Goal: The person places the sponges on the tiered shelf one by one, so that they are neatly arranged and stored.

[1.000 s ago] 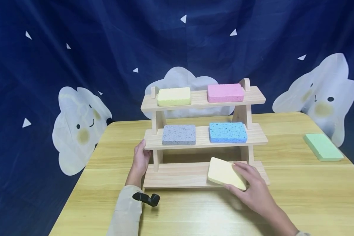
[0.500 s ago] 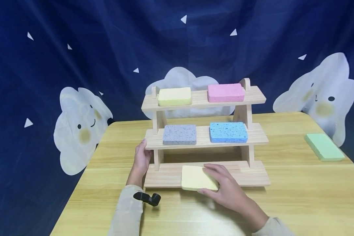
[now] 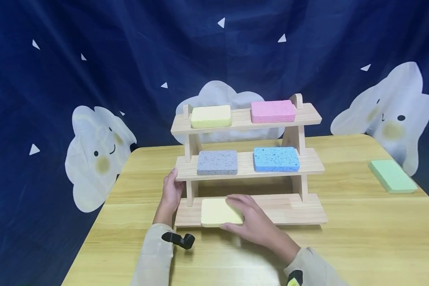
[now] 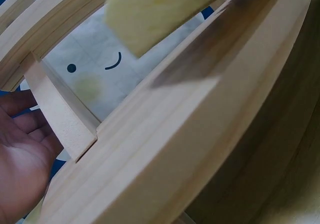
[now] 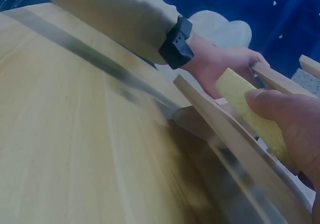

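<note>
My right hand [image 3: 254,220] pinches a pale yellow sponge [image 3: 219,213] by its right end, thumb at the front edge and fingers at the back. The sponge hangs close over the left part of the bottom board of a three-tier wooden display shelf [image 3: 286,208]; its shadow falls on the board in the left wrist view. My left hand [image 3: 172,193] grips the left end of the middle board, thumb on the edge, with fingers [image 4: 30,121] partly hidden behind the side support. A grey sponge [image 3: 217,162] and a blue sponge [image 3: 276,159] lie on the middle board.
On the top board lie a yellow sponge [image 3: 211,116] and a pink sponge [image 3: 273,111]. A light green sponge [image 3: 392,176] is on the wooden table [image 3: 361,234] at the right. Behind hangs a dark blue curtain [image 3: 146,47] with cloud prints.
My right hand has carried the pale yellow sponge leftward along the bottom board, turning it from slanted to nearly parallel with the board. My left hand stays on the shelf.
</note>
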Demonstrator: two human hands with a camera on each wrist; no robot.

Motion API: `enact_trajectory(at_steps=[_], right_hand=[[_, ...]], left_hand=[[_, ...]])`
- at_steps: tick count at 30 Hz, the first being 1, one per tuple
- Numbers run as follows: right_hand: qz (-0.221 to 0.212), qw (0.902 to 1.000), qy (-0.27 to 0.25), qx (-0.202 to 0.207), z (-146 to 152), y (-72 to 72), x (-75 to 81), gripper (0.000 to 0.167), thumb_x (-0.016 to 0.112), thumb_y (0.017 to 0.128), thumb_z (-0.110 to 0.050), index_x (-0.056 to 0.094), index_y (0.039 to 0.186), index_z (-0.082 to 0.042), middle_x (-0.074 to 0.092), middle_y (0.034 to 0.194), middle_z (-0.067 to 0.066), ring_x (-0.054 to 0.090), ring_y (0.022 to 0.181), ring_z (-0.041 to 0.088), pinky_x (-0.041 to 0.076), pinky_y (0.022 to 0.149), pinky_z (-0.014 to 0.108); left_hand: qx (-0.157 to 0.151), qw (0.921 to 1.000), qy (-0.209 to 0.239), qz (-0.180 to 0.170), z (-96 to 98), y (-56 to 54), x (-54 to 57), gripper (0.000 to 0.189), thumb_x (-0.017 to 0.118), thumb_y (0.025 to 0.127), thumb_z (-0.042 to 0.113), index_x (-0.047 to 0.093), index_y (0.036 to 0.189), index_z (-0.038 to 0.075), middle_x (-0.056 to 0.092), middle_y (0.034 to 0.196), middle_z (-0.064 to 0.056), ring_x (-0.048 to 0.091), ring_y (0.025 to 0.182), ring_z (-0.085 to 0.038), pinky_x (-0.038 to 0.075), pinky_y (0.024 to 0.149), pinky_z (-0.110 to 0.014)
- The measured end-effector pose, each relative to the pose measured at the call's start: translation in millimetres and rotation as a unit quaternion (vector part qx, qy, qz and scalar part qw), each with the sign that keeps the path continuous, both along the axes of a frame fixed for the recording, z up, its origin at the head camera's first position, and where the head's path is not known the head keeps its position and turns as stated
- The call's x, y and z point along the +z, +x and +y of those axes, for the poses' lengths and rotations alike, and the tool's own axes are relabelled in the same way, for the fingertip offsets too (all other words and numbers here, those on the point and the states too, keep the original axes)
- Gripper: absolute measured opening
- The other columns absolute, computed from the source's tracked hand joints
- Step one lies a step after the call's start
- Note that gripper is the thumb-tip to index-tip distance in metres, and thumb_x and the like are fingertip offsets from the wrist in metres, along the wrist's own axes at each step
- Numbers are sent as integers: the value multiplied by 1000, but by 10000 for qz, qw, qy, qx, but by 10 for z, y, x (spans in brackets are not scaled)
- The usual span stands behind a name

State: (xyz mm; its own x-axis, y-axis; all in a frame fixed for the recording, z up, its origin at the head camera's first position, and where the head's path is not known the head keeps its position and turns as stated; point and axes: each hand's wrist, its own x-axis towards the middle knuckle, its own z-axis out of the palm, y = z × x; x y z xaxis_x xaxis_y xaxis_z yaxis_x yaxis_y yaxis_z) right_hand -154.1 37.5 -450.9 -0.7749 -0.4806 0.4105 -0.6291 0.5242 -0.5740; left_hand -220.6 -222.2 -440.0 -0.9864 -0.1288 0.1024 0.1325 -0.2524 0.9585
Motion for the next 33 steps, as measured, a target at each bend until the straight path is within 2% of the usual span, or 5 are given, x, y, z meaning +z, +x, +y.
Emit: enact_trajectory(at_steps=[5,11,19,33], right_hand=[[64,10000,4,6,-83,-34,-13,69,76,73,-47,58,126,-6,54,131,4,48,121,20,40,102,37],[257,9989,375,-66,-127,-48,-39,70,73,75,-49,57,128,-6,53,132,6,48,122,21,40,102,36],[516,9966,619,-153,-150,-57,-56,69,69,77,-53,57,127,-7,52,134,4,47,124,21,39,103,36],[487,9954,781,-249,-168,-64,-76,70,68,77,-55,56,129,-10,51,137,2,46,126,22,38,103,38]], left_hand=[[18,10000,-9,1,6,3,-15,54,27,98,25,36,137,-11,53,110,-2,52,101,-11,40,90,-25],[-1,10000,-38,11,0,4,-3,54,26,99,26,36,137,-12,54,110,0,52,103,-11,40,92,-26],[-5,10000,-57,20,1,19,44,55,27,100,28,38,135,-13,55,107,2,52,103,-10,38,95,-25],[-40,9999,-94,1,-11,7,24,55,26,99,27,36,138,-10,53,112,0,51,106,-10,38,95,-25]])
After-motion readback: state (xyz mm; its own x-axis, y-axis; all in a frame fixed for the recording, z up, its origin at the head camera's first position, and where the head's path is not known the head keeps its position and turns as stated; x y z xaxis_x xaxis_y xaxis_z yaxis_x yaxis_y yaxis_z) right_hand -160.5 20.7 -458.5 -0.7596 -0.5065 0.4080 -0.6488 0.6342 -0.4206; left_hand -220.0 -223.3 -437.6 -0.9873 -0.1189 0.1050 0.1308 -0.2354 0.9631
